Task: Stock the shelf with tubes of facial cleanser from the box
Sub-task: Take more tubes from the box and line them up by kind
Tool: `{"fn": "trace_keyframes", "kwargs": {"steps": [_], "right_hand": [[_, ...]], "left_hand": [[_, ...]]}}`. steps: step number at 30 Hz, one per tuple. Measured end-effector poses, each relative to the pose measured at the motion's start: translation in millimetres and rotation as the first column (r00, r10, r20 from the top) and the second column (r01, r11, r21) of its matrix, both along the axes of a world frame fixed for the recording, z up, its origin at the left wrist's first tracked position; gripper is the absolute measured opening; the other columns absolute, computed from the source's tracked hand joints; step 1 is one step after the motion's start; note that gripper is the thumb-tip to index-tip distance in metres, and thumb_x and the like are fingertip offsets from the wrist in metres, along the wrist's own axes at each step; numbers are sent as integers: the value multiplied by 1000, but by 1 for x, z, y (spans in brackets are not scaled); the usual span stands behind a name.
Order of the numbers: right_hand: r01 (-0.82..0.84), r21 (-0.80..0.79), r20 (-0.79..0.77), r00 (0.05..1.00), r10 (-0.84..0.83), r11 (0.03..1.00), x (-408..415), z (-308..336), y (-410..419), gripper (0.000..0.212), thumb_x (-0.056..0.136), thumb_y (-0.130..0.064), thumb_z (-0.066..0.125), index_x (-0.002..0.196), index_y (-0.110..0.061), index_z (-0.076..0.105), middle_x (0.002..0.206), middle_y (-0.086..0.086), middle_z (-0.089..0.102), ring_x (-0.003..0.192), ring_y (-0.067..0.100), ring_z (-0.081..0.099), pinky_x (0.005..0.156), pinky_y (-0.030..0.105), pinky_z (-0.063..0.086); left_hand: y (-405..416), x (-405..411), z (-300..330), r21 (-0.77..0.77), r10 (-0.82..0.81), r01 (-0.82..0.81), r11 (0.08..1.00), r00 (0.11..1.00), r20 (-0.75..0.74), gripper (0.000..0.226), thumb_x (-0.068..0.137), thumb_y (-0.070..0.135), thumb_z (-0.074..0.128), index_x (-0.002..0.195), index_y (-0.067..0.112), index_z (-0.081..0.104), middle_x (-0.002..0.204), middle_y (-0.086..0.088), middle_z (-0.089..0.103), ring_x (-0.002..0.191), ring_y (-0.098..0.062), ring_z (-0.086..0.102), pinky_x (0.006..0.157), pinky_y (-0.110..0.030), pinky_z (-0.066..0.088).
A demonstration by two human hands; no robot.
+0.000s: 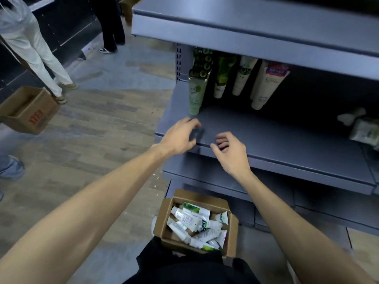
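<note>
An open cardboard box [164, 218] sits on the floor by my legs, holding several white and green cleanser tubes [194, 222]. The grey shelf [287, 144] in front of me carries several tubes standing on their caps at the back: a green one [195, 93] at the left, then others [264, 85] to its right. My left hand [178, 138] hovers over the shelf's front left corner, fingers loosely curled, holding nothing. My right hand [229, 150] hovers over the shelf's front edge beside it, fingers relaxed, empty.
Another cardboard box [26, 111] hangs at the left near two people standing in the aisle [41, 58]. Wrapped packets [363, 130] lie at the shelf's right end. An upper shelf [246, 31] overhangs the tubes. Lower shelves sit behind the box.
</note>
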State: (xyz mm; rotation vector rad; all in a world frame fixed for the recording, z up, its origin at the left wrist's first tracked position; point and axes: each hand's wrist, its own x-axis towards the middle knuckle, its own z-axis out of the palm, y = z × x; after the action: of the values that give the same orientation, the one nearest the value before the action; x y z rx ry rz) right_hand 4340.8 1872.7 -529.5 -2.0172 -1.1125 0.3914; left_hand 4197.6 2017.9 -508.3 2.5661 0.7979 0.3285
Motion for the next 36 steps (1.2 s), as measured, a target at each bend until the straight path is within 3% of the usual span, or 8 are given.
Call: {"fn": "trace_keyframes", "kwargs": {"steps": [5, 9, 13, 17, 22, 29, 36], "right_hand": [[-65, -101, 41, 997, 70, 993, -10, -37, -54, 25, 86, -28, 70, 108, -20, 62, 96, -6, 62, 84, 7, 58, 79, 25, 53], [-93, -169, 14, 995, 96, 981, -14, -66, -78, 28, 86, -32, 70, 110, -21, 60, 99, -6, 62, 88, 6, 60, 81, 25, 53], [-63, -208, -49, 997, 54, 976, -19, -96, -97, 30, 84, -32, 73, 108, -18, 60, 99, -4, 62, 88, 8, 60, 84, 27, 52], [-35, -323, -179, 983, -24, 946, -23, -131, -120, 32, 85, -34, 72, 111, -18, 60, 96, -5, 65, 84, 8, 63, 81, 23, 51], [-33, -522, -273, 953, -130, 852, -30, -191, -155, 30, 86, -33, 70, 111, -20, 59, 95, -5, 67, 88, 14, 68, 79, 25, 51], [-28, -694, -239, 952, -193, 720, -49, -263, -197, 34, 89, -35, 66, 117, -20, 55, 107, 1, 71, 95, 21, 69, 87, 36, 54], [11, -749, -200, 950, -242, 662, -75, -319, -204, 27, 90, -32, 61, 113, -19, 56, 109, 2, 71, 99, 26, 67, 85, 36, 52]], "left_hand": [[-61, -16, -39, 156, -33, 31, 987, 999, 8, 26, 78, 17, 65, 102, 16, 58, 109, -2, 50, 102, -23, 47, 75, -40, 52], [-91, -25, -59, 224, -86, 96, 970, 995, -52, 26, 76, 10, 64, 101, 12, 58, 113, -6, 52, 101, -25, 50, 70, -37, 51], [-117, -39, -95, 96, -56, 72, 993, 987, -151, 27, 78, 10, 62, 105, 12, 57, 116, -7, 50, 104, -25, 48, 68, -36, 48], [-137, -50, -136, -61, -82, 69, 996, 965, -251, 31, 77, 8, 62, 107, 11, 56, 114, -8, 49, 104, -26, 47, 80, -42, 50], [-157, -74, -197, -192, -145, 80, 978, 923, -356, 34, 73, 10, 65, 105, 15, 56, 112, -6, 51, 102, -28, 50, 71, -46, 54], [-159, -96, -279, -283, -202, 79, 956, 876, -439, 35, 77, 13, 64, 111, 15, 58, 119, -6, 52, 109, -27, 51, 82, -43, 52], [-161, -110, -343, -376, -173, 2, 926, 891, -420, 32, 79, 11, 62, 110, 15, 58, 116, -3, 53, 109, -25, 51, 84, -40, 50]]}}
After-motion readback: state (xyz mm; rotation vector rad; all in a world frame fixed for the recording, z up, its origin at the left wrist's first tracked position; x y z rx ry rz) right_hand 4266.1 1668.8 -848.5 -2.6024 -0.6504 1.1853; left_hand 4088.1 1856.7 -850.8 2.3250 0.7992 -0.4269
